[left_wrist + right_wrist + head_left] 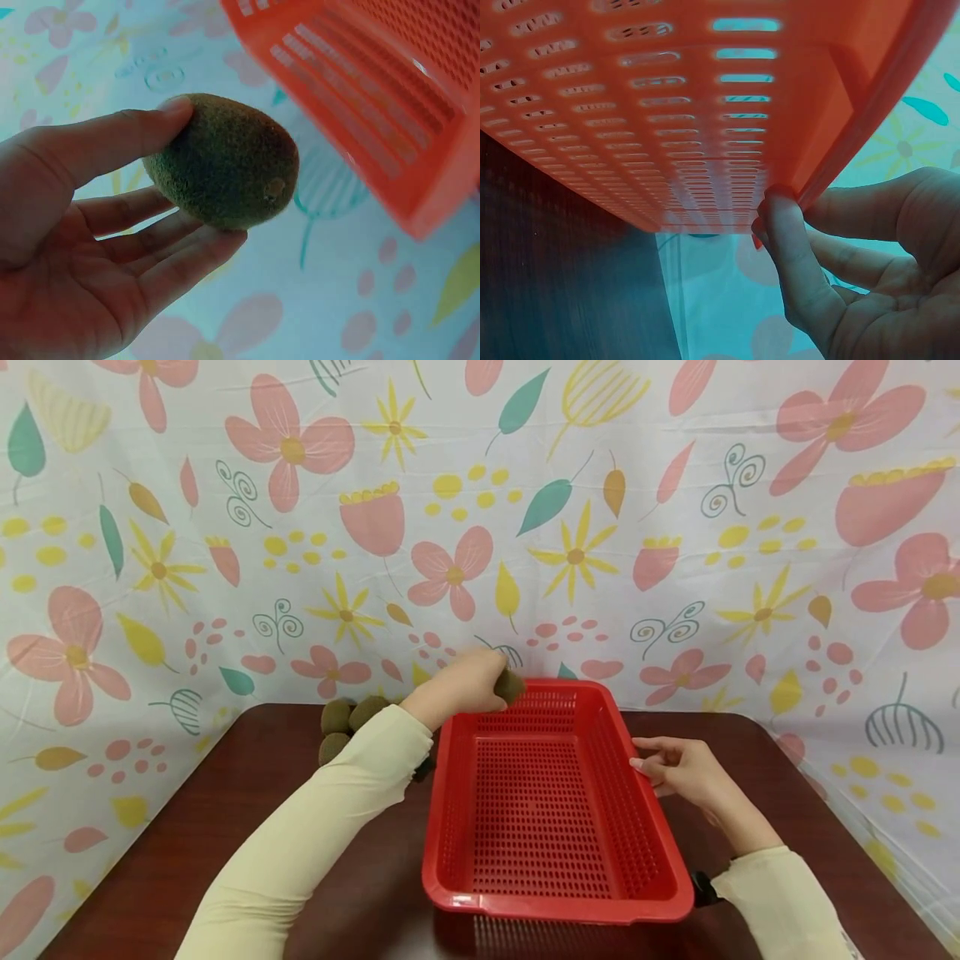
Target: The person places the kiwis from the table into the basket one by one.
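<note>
A brown fuzzy kiwi [225, 161] is pinched between the thumb and fingers of my left hand [467, 683]. In the head view that hand is at the far left corner of a red plastic basket [558, 908], with the kiwi near its rim. My right hand [684, 777] grips the basket's right rim, as the right wrist view shows with thumb and fingers [784, 255] on either side of the edge. The perforated basket floor shows no fruit on it. Several more kiwis [335, 717] lie together on the table left of the basket, partly behind the left forearm.
A dark reddish-brown table [360, 893] carries the basket and the loose kiwis. Behind it hangs a white cloth [480, 485] printed with flowers and leaves, close to the table's back edge. Black bands [703, 889] show at the wrists.
</note>
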`<state>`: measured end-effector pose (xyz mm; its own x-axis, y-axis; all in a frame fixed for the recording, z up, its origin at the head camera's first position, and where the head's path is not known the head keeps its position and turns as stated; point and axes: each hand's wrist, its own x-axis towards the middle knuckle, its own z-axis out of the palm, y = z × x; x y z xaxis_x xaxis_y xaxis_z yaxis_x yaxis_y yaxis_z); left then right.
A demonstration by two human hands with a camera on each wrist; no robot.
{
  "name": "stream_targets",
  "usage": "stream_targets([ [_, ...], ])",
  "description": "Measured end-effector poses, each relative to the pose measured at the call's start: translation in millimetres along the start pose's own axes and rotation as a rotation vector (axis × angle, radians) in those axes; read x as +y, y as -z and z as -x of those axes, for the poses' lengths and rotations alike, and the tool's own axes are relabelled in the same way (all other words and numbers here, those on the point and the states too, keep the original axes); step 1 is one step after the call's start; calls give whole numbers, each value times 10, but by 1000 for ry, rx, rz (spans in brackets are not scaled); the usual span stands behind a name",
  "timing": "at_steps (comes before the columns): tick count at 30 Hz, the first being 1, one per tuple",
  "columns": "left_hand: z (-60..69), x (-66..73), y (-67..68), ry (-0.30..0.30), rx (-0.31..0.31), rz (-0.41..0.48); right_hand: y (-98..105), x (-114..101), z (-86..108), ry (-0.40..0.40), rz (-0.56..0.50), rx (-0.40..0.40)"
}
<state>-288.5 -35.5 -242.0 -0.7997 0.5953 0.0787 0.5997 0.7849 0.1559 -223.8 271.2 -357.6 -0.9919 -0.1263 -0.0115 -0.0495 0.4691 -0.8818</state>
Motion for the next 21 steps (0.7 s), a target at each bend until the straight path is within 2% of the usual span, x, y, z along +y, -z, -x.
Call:
stream_targets([
  [5, -105, 200, -73, -34, -91, 103, -3, -6, 6, -6, 5, 5],
  [9, -171, 333, -171, -76, -148, 152, -8, -16, 9, -11, 8, 10],
  [12, -198, 425, -258, -62, -197, 197, -14, -21, 8, -14, 12, 12],
  [16, -221, 551, -386, -2, -288, 246, -14, -19, 5, -18, 13, 10],
  [21, -237, 685, -538, 10, -355, 266, -9, -24, 9, -17, 12, 14],
])
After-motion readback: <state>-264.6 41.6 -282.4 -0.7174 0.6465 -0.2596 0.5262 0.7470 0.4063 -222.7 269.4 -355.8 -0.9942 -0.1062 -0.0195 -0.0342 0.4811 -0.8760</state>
